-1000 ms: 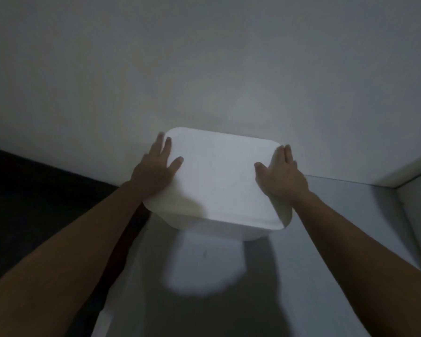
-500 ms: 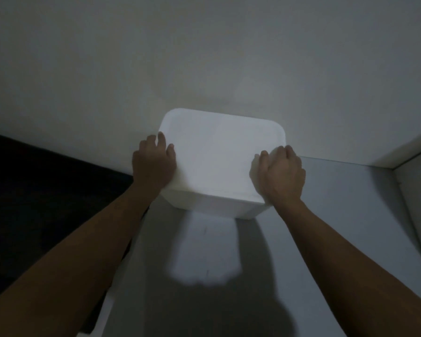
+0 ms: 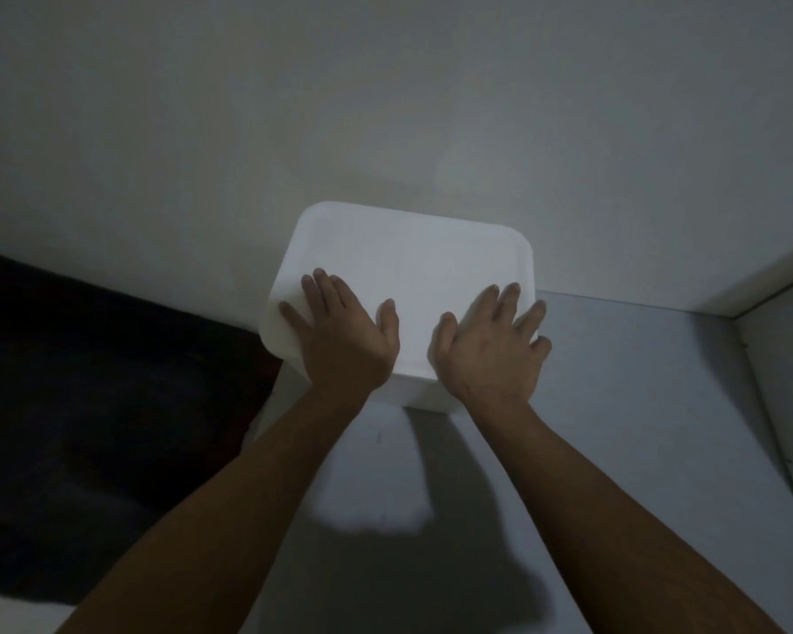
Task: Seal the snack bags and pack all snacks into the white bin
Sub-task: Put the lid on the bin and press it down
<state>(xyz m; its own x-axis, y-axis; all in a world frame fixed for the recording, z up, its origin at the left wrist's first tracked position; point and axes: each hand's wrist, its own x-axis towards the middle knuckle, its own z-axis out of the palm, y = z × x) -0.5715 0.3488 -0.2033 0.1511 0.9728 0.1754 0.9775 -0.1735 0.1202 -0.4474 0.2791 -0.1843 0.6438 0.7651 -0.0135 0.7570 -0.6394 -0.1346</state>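
The white bin (image 3: 413,263) stands closed under a flat white lid, on a pale shelf against the wall, at the shelf's left end. My left hand (image 3: 344,334) lies flat on the lid's near left part, fingers straight. My right hand (image 3: 491,345) lies on the near right part with fingers spread. No snacks or bags show; the bin's inside is hidden by the lid.
The pale shelf surface (image 3: 614,404) runs to the right, ending at a white side panel (image 3: 788,404). A plain wall (image 3: 385,107) rises right behind the bin. To the left of the shelf lies a dark drop (image 3: 88,404).
Both hands moved from the bin's sides to the top of the lid and opened flat. The bin sits farther back, by the wall.
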